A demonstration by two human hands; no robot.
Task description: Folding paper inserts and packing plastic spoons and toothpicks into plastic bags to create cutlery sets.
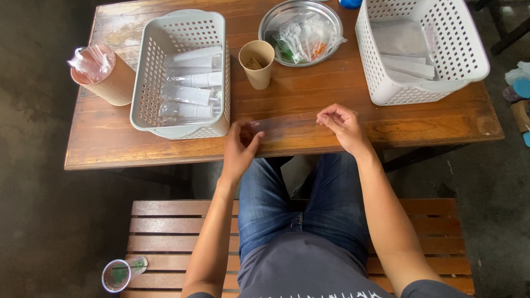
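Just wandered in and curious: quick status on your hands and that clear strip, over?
Left hand and right hand each pinching one end of clear plastic sleeve. Sleeve stretched above wooden table edge. Nothing between hands.

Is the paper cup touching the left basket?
Apart. The head view shows a strip of bare table between the paper cup and the left basket.

Clear plastic sleeve (287, 126) between both hands; clear packets (190, 91) in grey basket (144, 83).
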